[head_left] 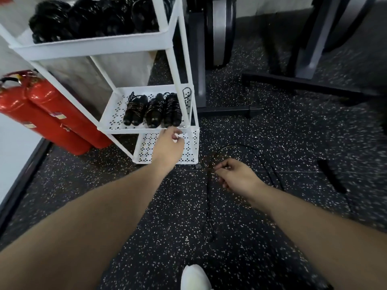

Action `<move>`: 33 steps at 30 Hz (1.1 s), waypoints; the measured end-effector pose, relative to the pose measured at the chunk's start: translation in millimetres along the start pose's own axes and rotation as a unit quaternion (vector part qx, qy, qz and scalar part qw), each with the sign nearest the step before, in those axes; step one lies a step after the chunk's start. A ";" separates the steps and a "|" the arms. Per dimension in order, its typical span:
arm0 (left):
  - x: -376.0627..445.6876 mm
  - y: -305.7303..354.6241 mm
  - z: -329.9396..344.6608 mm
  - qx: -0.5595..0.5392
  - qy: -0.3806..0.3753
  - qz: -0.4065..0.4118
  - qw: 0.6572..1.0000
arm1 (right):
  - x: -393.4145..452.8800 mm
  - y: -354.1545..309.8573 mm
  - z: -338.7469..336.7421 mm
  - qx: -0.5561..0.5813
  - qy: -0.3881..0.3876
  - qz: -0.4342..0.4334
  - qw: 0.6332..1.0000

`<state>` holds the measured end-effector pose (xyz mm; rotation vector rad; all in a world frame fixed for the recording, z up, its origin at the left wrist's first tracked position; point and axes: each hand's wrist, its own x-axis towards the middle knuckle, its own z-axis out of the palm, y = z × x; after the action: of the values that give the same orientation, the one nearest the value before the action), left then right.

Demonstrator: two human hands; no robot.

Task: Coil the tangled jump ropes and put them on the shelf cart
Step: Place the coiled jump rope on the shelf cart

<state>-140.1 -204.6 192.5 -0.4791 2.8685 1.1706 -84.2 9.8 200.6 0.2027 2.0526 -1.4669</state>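
Observation:
The white shelf cart (pixel 146 129) stands at the left. Three coiled black jump ropes (pixel 154 110) lie side by side on its middle shelf, and several more black coils (pixel 83 17) fill the top shelf. My left hand (pixel 170 143) hovers at the front edge of the middle shelf, fingers loosely curled and holding nothing. A loose black jump rope (pixel 268 164) loops over the speckled floor to the right of the cart. My right hand (pixel 236 176) pinches a strand of it, and that strand runs down toward me. A black handle (pixel 330 176) lies further right.
Two red fire extinguishers (pixel 52 114) lean at the left of the cart by a white wall. Dark exercise machine frames (pixel 293 82) stand behind and to the right. The cart's bottom shelf (pixel 189 151) holds nothing. My white shoe (pixel 194 277) shows at the bottom.

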 end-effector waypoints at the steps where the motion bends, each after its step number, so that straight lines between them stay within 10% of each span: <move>1: -12.5 5.5 11.7 -0.002 -0.023 0.005 1.000 | -2.9 7.0 -7.0 0.002 0.003 0.008 1.000; 11: -92.9 44.8 174.5 0.024 -0.394 -0.050 0.918 | -8.4 126.3 -94.1 -0.049 0.070 0.111 0.990; 27: -109.2 5.4 323.6 -0.032 -0.447 -0.197 0.872 | 50.9 347.4 -184.2 -0.368 0.014 0.272 0.889; 33: -122.3 1.2 333.9 -0.048 -0.444 -0.211 0.870 | 47.1 359.7 -186.0 -0.506 -0.036 0.184 0.842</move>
<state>-59.9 58.6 -32.7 -0.3910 1.8153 1.0618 -31.0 303.0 -77.5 0.0882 2.2697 -0.0532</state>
